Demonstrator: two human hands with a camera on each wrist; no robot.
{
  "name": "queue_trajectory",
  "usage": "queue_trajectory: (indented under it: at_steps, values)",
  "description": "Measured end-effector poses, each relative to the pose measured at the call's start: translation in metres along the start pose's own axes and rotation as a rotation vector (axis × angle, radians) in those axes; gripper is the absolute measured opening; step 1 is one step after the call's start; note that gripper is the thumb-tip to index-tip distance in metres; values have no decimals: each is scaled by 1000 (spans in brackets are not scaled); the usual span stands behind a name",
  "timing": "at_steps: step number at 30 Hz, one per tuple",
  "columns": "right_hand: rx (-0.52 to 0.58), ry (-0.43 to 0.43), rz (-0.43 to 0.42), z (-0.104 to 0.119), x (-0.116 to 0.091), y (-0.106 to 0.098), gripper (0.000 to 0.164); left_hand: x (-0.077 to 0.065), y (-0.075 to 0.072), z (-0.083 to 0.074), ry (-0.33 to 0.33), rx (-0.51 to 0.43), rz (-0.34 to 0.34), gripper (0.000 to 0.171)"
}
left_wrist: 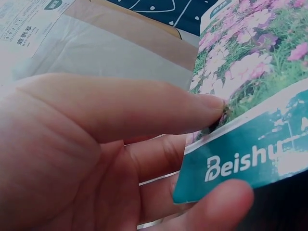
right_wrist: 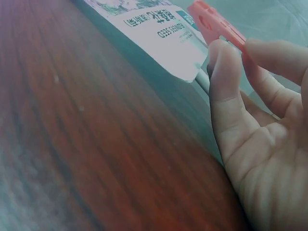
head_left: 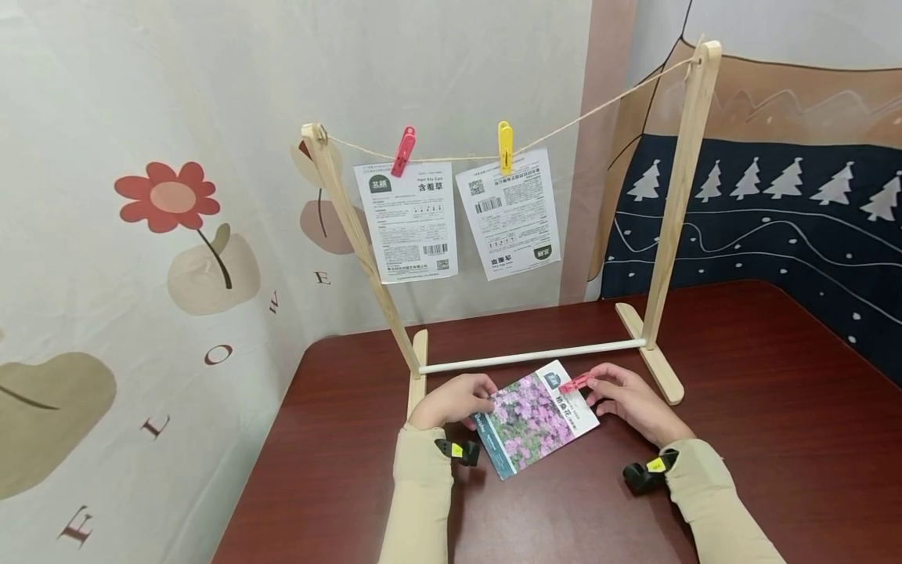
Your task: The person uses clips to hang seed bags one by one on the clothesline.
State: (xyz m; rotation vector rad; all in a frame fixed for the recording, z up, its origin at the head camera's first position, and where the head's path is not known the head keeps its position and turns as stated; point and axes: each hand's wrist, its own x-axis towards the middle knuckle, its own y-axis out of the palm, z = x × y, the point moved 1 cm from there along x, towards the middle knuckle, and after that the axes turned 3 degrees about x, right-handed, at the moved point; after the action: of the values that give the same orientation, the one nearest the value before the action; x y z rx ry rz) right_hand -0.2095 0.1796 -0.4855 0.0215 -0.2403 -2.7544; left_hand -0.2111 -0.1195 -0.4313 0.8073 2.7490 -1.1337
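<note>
A flower seed packet (head_left: 533, 417) with pink blossoms on its front is held tilted above the table. My left hand (head_left: 456, 401) pinches its left edge, thumb on the printed face; in the left wrist view the thumb lies beside the teal "Beishu" band (left_wrist: 231, 163). Between the thumb and fingers of my right hand (head_left: 630, 398) is a red clothespin (head_left: 576, 382), its tip at the packet's white top end. The right wrist view shows the pinched clothespin (right_wrist: 216, 24) close to the packet (right_wrist: 163, 43); whether it grips the paper I cannot tell.
Behind my hands stands a wooden frame (head_left: 676, 211) with a sagging string (head_left: 599, 113). A red clothespin (head_left: 404, 151) and a yellow clothespin (head_left: 505, 147) each hold a printed packet on it. A white rod (head_left: 528, 356) joins the feet above the dark red table (head_left: 775, 439).
</note>
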Motion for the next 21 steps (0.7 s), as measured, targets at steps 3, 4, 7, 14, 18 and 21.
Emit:
queue_trajectory:
  at_steps: [3,4,7,14,18,21]
  values:
    - [2,1,-10,1,0,1,21,0,-1,1,5,1,-9,13]
    - [3,3,-18,1,-1,2,20,0,-1,1,10,2,-15,12]
    - [4,-4,-14,3,-1,2,20,0,-2,1,23,7,-31,12]
    - [19,-8,-2,3,-1,0,17,1,-3,3,50,18,-66,13]
    - [16,1,-22,3,0,1,19,1,-4,3,59,21,-93,13]
    - [21,7,-40,3,0,1,20,0,-5,2,59,20,-105,14]
